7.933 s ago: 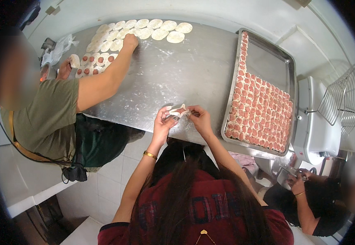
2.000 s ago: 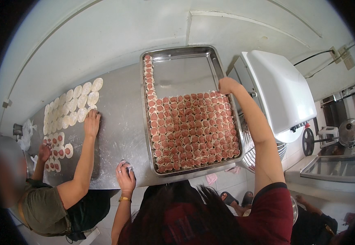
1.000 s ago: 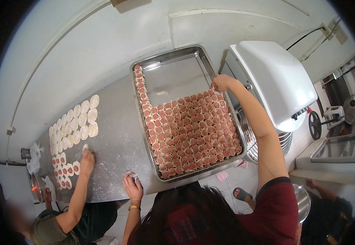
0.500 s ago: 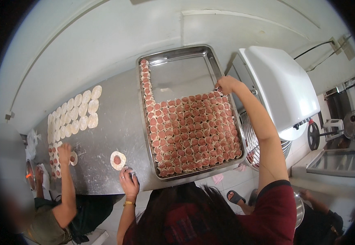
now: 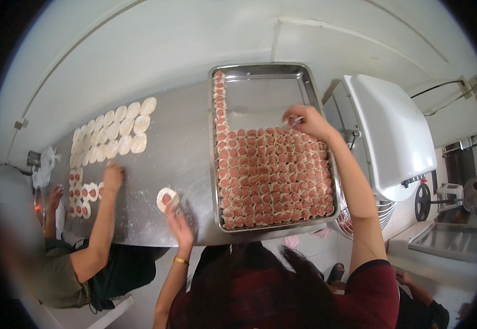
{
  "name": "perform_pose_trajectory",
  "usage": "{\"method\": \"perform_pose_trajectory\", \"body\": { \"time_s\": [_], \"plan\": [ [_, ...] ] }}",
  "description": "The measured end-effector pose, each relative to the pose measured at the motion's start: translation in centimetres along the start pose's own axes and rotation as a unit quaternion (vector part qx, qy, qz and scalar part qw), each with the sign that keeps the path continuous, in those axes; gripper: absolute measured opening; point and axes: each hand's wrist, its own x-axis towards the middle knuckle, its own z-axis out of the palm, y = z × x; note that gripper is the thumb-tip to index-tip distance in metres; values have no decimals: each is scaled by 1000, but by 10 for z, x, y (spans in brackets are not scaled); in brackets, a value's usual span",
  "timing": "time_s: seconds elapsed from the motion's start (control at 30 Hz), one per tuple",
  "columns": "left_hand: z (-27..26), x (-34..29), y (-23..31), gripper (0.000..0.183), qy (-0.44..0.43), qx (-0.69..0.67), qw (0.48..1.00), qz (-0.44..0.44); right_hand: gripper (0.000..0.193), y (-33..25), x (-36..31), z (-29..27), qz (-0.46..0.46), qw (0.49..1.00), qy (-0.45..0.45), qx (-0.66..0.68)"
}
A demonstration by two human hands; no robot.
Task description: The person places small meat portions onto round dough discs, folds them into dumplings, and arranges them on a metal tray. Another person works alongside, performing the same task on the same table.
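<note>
My left hand point(image 5: 181, 226) reaches over the steel table with its fingers stretched out. Its fingertips touch the near edge of a round dough wrapper point(image 5: 163, 193) with a dab of pink meat filling point(image 5: 166, 199). Above the metal tray point(image 5: 216, 192), my right hand point(image 5: 308, 123) has its fingers pinched together. A small pale thing shows between them, too blurred to name. Below that hand, close rows of small meat-filled dumplings point(image 5: 271, 175) cover the near part of the tray, and a single column runs up its left side.
Flat wrappers point(image 5: 109, 131) lie in rows at the far left. Near them, a co-worker's hand point(image 5: 114, 176) is over filled wrappers point(image 5: 78, 193). A white machine point(image 5: 395, 131) with a wire guard stands right of the tray. Another person's arm point(image 5: 414, 288) shows at lower right.
My right hand has moved from the tray's right edge inward over the tray. My left hand now overlaps the filled wrapper's edge. The co-worker's hand has shifted toward the flat wrappers.
</note>
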Motion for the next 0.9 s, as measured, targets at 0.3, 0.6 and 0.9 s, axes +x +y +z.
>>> {"method": "perform_pose_trajectory", "body": {
  "time_s": [0.3, 0.6, 0.9],
  "plan": [
    [66, 49, 97, 35, -151, -661, 620, -396, 34, -131, 4, 146, -86, 980, -116, 134],
    [61, 38, 88, 22, -64, -660, 595, -453, 35, -159, -19, 192, -74, 997, 10, -22],
    [61, 31, 68, 20, -147, -702, 555, -421, 33, -167, -28, 188, -23, 999, -26, 39]
  ]
}}
